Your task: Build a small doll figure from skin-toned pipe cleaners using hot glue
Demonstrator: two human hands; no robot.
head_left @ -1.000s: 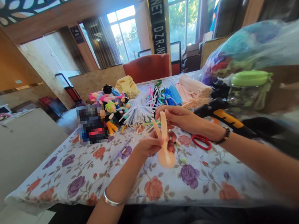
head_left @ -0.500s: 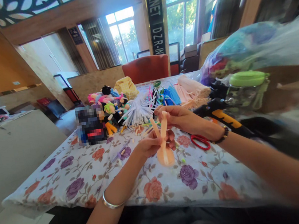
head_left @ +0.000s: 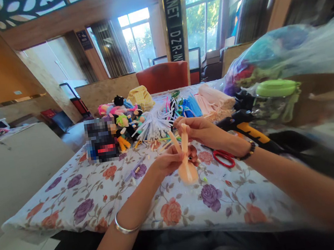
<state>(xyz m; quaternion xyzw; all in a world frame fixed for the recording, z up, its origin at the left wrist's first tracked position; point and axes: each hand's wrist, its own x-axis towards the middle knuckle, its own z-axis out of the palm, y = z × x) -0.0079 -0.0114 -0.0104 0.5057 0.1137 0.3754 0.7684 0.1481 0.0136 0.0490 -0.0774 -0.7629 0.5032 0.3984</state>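
Over the front of the table I hold a peach pipe-cleaner piece [head_left: 188, 173] with a rounded lower end and two strips rising in a V. My left hand [head_left: 171, 159] is closed around its narrow middle, with the round part hanging below the fingers. The fingers of my right hand [head_left: 202, 133] pinch the top of the right-hand strip. The left strip's upper end stands free. Red-handled scissors [head_left: 224, 159] lie just below my right wrist, their blades partly hidden.
Bundles of white pipe cleaners [head_left: 154, 124], blue pipe cleaners [head_left: 191, 107] and peach pipe cleaners [head_left: 215, 99] lie behind my hands. Small fuzzy dolls [head_left: 123, 120] are heaped to the left. A black-and-yellow glue gun [head_left: 252, 132] and a green-lidded jar [head_left: 277, 100] stand right.
The peach piece and my left fingers have shifted slightly to the right, and the right strip stands more upright. Both hands keep their hold.
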